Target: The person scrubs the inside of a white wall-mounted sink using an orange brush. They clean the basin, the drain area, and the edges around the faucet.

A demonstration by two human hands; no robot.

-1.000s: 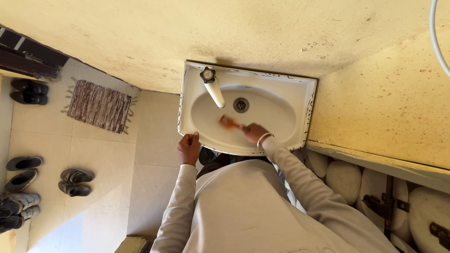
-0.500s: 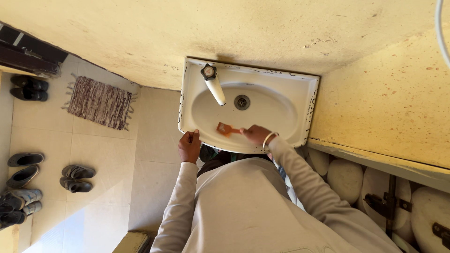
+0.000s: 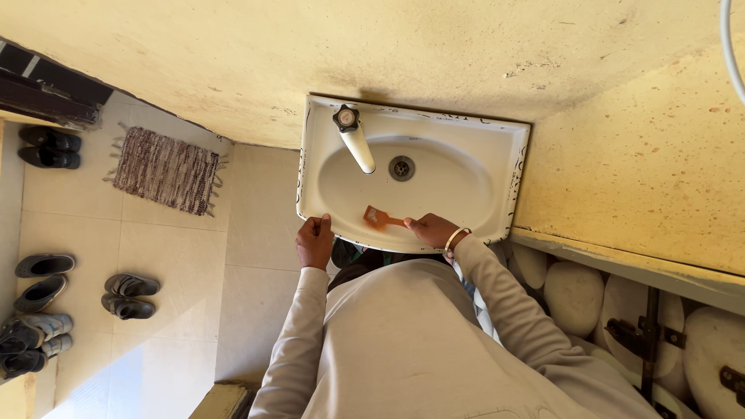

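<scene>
A white wall-mounted sink (image 3: 481,132) with a white tap (image 3: 355,141) and a metal drain (image 3: 401,167) sits against a yellow wall. My right hand (image 3: 431,230) grips a small orange brush (image 3: 378,218), whose head lies against the inner front wall of the basin. My left hand (image 3: 314,240) clasps the sink's front left rim. A bangle circles my right wrist. My light long-sleeved top fills the lower middle of the view.
A woven mat (image 3: 165,171) lies on the tiled floor to the left. Several pairs of shoes (image 3: 128,295) stand along the left side. Large pale sacks (image 3: 578,295) sit under a ledge at the right.
My right hand has drawn the orange brush from the basin's middle towards the front left wall of the bowl. My left hand has stayed on the rim.
</scene>
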